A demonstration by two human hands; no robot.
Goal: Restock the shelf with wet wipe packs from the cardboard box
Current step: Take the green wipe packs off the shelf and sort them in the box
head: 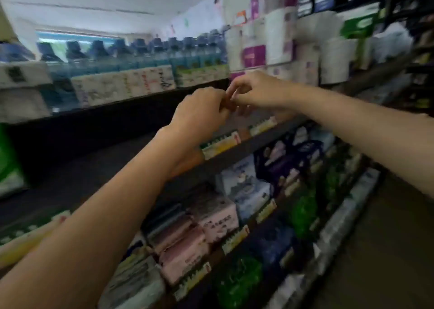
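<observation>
Nearest, both bare forearms reach up and forward from the bottom edge toward the dark shelf [270, 136]. The left hand [199, 113] and right hand [253, 90] meet in front of its edge, fingers curled and fingertips touching each other; the blur hides whether they pinch anything. Below them, pink wet wipe packs [187, 245] lie flat in stacks on a lower shelf, long axes running into the shelf, short ends facing out. Yellow price labels [220, 144] line the shelf edges. Farther back, blue bottles [141, 52] stand upright in a row, and white paper rolls [305, 45] are stacked to their right.
</observation>
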